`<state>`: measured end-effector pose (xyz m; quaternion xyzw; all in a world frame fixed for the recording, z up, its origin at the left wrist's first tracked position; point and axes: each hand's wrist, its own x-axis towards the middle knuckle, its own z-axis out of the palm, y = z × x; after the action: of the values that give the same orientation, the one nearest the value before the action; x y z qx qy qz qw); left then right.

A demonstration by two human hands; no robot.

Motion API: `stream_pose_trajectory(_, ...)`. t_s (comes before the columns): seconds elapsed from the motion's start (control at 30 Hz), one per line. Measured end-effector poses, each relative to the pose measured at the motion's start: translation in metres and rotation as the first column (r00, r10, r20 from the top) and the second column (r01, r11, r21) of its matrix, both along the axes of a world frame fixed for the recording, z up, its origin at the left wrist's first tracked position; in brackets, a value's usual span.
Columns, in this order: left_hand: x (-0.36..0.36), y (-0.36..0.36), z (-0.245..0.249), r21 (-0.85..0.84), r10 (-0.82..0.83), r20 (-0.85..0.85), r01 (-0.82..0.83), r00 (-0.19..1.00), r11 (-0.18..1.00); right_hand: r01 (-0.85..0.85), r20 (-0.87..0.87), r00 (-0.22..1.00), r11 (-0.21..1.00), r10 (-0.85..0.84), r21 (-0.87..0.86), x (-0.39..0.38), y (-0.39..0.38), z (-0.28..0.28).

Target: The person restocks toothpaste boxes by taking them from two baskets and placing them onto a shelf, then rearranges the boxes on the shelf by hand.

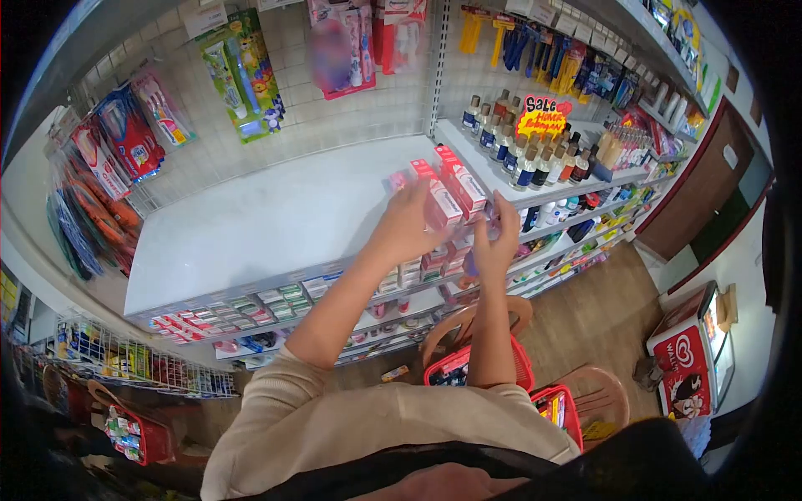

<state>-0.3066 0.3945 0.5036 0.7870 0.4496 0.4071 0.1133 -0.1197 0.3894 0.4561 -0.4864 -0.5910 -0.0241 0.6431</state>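
Two pink-and-white boxes stand side by side near the right end of the white top shelf, a left box (pixel 443 203) and a right box (pixel 464 185). My left hand (pixel 407 224) is at the left box, its fingers bent along that box's left side. Close to the right box's front corner is my right hand (pixel 499 238), fingers curled, with a small translucent purplish item (pixel 471 264) by its fingers. Whether that hand grips the item or the box is unclear. Another small pink item (pixel 398 180) lies behind my left hand.
Perfume bottles (pixel 525 167) and a yellow sale sign (pixel 543 118) stand right of the boxes. Packaged toothbrushes (pixel 242 75) hang behind. Lower shelves (pixel 292 301) hold many small boxes. Red baskets (pixel 520 361) and a chair (pixel 606 401) are below.
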Motion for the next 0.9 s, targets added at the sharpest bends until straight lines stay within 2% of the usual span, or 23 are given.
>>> stream_pose_trajectory(0.03, 0.005, 0.010, -0.004, 0.003, 0.003, 0.003, -0.003, 1.000, 1.000, -0.057, 0.035, 0.998, 0.998, 0.057, 0.022, 0.002, 0.002, 0.004)
stream_pose_trajectory(0.07, 0.010, 0.018, -0.008, -0.040, 0.050, -0.108, -0.054, 0.993, 0.998, -0.059, 0.036, 0.998, 0.998, 0.058, 0.023, 0.003, 0.004, 0.004)
stream_pose_trajectory(0.1, 0.013, 0.020, -0.005, -0.078, 0.089, -0.221, -0.108, 0.971, 0.991, -0.162, 0.015, 0.987, 0.987, 0.162, -0.009, 0.005, 0.006, 0.005)
stream_pose_trajectory(0.13, 0.015, 0.022, -0.002, -0.079, 0.088, -0.222, -0.108, 0.971, 0.991, -0.262, -0.009, 0.965, 0.964, 0.262, -0.040, 0.007, 0.007, 0.004)
stream_pose_trajectory(0.2, 0.018, 0.022, 0.004, -0.104, 0.154, -0.406, -0.212, 0.901, 0.972, -0.283, 0.017, 0.958, 0.957, 0.285, -0.056, 0.012, 0.009, 0.004)
stream_pose_trajectory(0.3, 0.018, 0.029, -0.003, -0.048, 0.169, -0.444, -0.212, 0.880, 0.976, -0.318, 0.096, 0.939, 0.940, 0.330, -0.124, 0.017, 0.009, 0.004)
stream_pose_trajectory(0.53, 0.015, 0.032, -0.003, -0.082, 0.138, -0.387, -0.183, 0.912, 0.980, -0.305, 0.185, 0.920, 0.928, 0.345, -0.213, 0.020, 0.005, 0.017)
stream_pose_trajectory(0.63, 0.015, 0.033, -0.004, -0.103, 0.132, -0.375, -0.182, 0.917, 0.978, -0.337, 0.160, 0.911, 0.909, 0.381, -0.244, 0.017, 0.003, 0.021)
stream_pose_trajectory(0.73, 0.016, 0.036, -0.009, -0.092, 0.122, -0.340, -0.162, 0.933, 0.982, -0.334, 0.154, 0.918, 0.921, 0.366, -0.200, 0.016, 0.007, 0.016)
stream_pose_trajectory(0.9, 0.023, 0.039, -0.017, -0.059, 0.147, -0.301, -0.173, 0.942, 0.983, -0.342, 0.056, 0.928, 0.901, 0.369, -0.265, 0.016, 0.005, 0.016)
